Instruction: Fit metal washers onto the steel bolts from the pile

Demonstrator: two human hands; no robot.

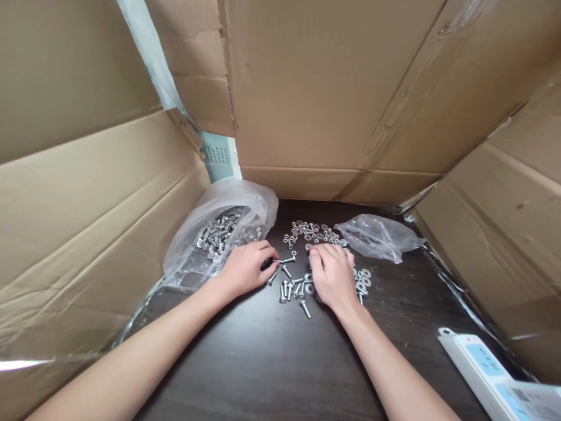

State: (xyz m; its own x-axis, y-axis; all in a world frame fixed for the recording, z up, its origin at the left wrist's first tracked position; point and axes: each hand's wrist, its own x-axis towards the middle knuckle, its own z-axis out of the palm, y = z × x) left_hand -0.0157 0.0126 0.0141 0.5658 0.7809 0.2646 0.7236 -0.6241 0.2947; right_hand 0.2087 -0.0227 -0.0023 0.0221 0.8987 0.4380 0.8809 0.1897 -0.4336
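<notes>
My left hand [249, 266] is closed in a pinch, with a small metal bolt [279, 261] showing at its fingertips beside the clear bag. My right hand [333, 273] rests curled over the heap of washers and bolts; what its fingers hold, if anything, is hidden beneath them. Between the hands lie several loose bolts [289, 290], some side by side. A single bolt [305, 309] lies closer to me. Flat washers [363, 278] spread out to the right of my right hand. Farther back is a scatter of nuts and washers [302, 229].
An open clear plastic bag [258, 199] full of bolts [219, 233] leans at the left. Another clear bag [381, 237] lies crumpled at the back right. Cardboard walls [324, 88] surround the dark table [245, 362]. A white power strip [482, 362] sits at the front right.
</notes>
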